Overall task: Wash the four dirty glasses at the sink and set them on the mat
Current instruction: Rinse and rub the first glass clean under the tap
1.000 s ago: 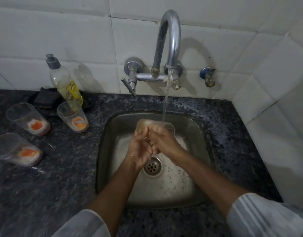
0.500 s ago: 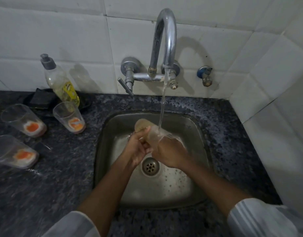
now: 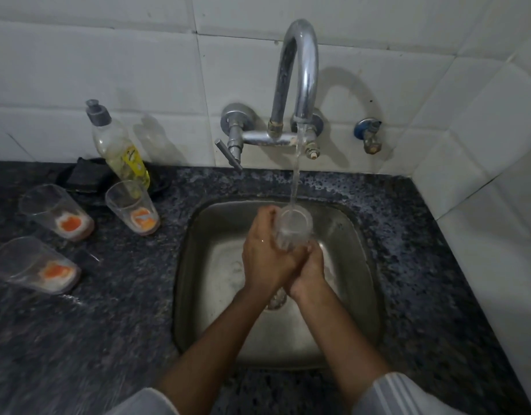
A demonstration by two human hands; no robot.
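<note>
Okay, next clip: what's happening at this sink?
A person holds one clear glass over the steel sink with both hands, left hand round its side, right hand at its base. Water from the tap runs into its open mouth. Three dirty glasses with orange residue wait on the dark counter to the left, by a soap bottle. No mat is in view.
</note>
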